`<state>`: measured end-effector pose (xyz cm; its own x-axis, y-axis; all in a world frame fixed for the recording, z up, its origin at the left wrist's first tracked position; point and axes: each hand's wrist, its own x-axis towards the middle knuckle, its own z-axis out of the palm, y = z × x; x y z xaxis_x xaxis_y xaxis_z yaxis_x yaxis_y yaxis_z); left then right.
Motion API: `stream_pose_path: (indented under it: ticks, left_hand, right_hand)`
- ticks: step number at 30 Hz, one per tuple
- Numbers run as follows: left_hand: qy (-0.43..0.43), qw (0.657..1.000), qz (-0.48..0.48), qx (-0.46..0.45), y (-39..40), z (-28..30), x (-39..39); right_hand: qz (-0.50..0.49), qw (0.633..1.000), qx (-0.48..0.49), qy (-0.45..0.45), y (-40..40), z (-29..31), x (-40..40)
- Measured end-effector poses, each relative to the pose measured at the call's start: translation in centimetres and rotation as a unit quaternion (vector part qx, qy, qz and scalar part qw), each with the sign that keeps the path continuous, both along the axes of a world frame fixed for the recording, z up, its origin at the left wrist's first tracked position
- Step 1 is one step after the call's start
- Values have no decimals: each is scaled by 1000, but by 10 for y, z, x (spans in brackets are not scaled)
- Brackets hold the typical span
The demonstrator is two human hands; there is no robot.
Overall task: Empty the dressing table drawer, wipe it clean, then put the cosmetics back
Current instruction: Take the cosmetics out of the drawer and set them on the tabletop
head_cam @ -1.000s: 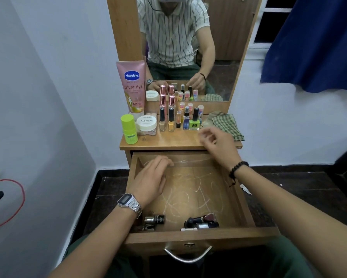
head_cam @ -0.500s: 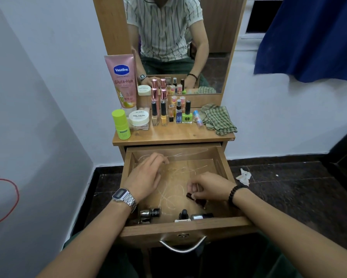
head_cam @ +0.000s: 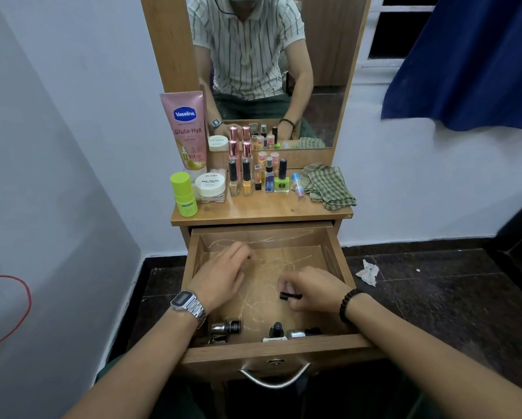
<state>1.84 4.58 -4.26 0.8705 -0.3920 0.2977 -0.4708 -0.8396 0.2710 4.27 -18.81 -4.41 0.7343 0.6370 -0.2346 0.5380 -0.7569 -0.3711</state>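
- Your right hand (head_cam: 312, 288) was inside the open drawer (head_cam: 338, 258), near its middle, and its fingers were closed around a small dark cosmetic item (head_cam: 290, 296); only the black end of it showed, so I cannot tell what kind it was.
- Your left hand (head_cam: 220, 275) lay palm down on the left part of the drawer floor, with the fingers loosely curved and holding nothing.
- You wore a metal watch (head_cam: 188, 303) on the left wrist and a black bead bracelet (head_cam: 348, 303) on the right wrist.
- The drawer floor carried thin white scribble marks (head_cam: 259, 297).
- Some cosmetics were lying at the front of the drawer: a dark bottle with a silver cap (head_cam: 228, 327) on the left, and a black-capped bottle (head_cam: 277, 329) just beside a silver tube (head_cam: 302, 332) on the right.
- On the surface (head_cam: 268, 210) above the drawer, the other cosmetics stood in a group: a pink Vaseline tube (head_cam: 185, 131) against the mirror frame, a lime green stick (head_cam: 183, 193), a white jar of nail polish remover pads (head_cam: 209, 184), and a row of small nail polish bottles (head_cam: 258, 176).
- A green checked cloth (head_cam: 327, 184) lay crumpled at the right end of the surface, just beside a small blue-capped tube (head_cam: 297, 184).
- The mirror (head_cam: 323, 55) showed your striped shirt and both arms.
- A crumpled white tissue (head_cam: 368, 271) lay on the dark floor at the right of the drawer.
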Motion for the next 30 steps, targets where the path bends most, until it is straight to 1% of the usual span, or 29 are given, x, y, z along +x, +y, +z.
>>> stream_pose_path:
  ticks: [4, 6, 10, 18, 22, 25, 27, 30]
  left_hand:
    - [11, 1000, -13, -13, -3, 2, -2]
    - [31, 999, -19, -16, -4, 5, -2]
    - [75, 996, -43, -1, -6, 6, -8]
    - [78, 995, -62, 26, -15, 5, -7]
    - [46, 996, -76, 18, -20, 2, -6]
    - [38, 995, -87, 12, -20, 4, -9]
    - [35, 996, -80, -18, -16, 11, -11]
    - [-24, 996, -42, -69, -8, 28, -9]
  right_hand:
    - [-15, 995, 97, -10, 0, 8, -3]
    - [-11, 991, 130, -16, 0, 13, -4]
    - [2, 982, 180, -57, 2, 14, -6]
    - [33, 964, 239, -112, 2, 13, -5]
    - [41, 958, 254, -123, -1, 12, -5]
    - [20, 949, 283, -136, -3, 14, -6]
    - [-13, 943, 284, -174, -4, 15, -6]
    - [-72, 930, 272, -237, -6, 17, -1]
